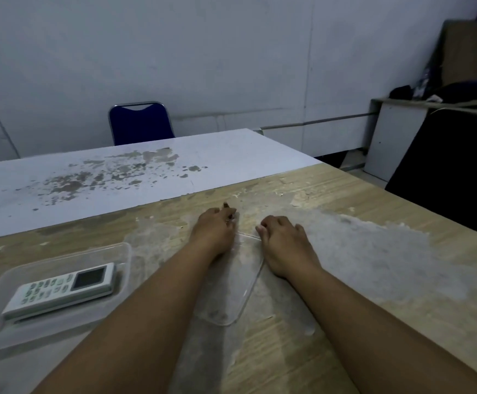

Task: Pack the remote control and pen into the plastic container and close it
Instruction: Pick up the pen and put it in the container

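The head camera looks down on a worn wooden table (359, 211) whose far part is covered by a stained white sheet (112, 177). Taking the clear lid (233, 285) as the landmark, it lies flat on the table near the middle of the view, between the two forearms. The left hand (216, 227) rests palm down at the lid's far left corner, fingers curled inward; a small dark tip (226, 205) pokes out beyond its knuckles, which may be the pen, though too little shows to be sure, and how tightly the fingers close on it cannot be told. The right hand (284, 237) sits at the lid's far right corner, also palm down with fingers bent under loosely; whether it pinches the lid's edge or only rests on it cannot be told. Left of the lid, apart from it, stands the clear plastic container (61, 282), open on top. The white remote control (61, 290) lies inside it, face up, its screen end pointing toward the lid. Well beyond the lid, behind the table's far edge, a blue chair (140, 123) stands against the pale wall (231, 52). Far to the right of the lid, a dark cloth (453, 166) hangs over a low cabinet (393, 137).
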